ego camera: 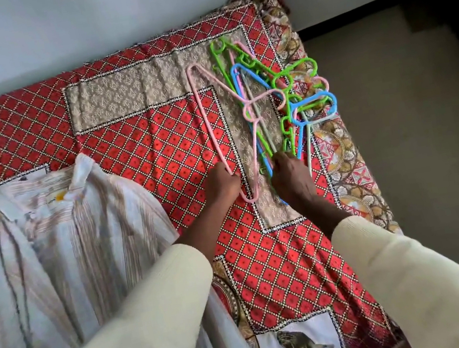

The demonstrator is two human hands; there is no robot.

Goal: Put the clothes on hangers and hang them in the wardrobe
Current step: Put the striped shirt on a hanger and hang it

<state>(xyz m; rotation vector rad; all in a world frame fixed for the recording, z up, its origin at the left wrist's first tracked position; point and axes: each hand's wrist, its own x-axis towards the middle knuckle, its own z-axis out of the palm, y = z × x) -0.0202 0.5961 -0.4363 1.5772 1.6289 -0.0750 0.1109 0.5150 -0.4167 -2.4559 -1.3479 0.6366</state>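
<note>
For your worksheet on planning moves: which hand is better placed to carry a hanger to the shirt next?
The left hand. It already grips the pink hanger and is nearer the shirt; the right hand is at the hanger pile.

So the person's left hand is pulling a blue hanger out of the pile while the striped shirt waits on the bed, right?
Not quite: the hanger gripped by the left hand is pink, not blue, as the head view shows. The striped shirt does lie on the bed, beside the pile.
</note>
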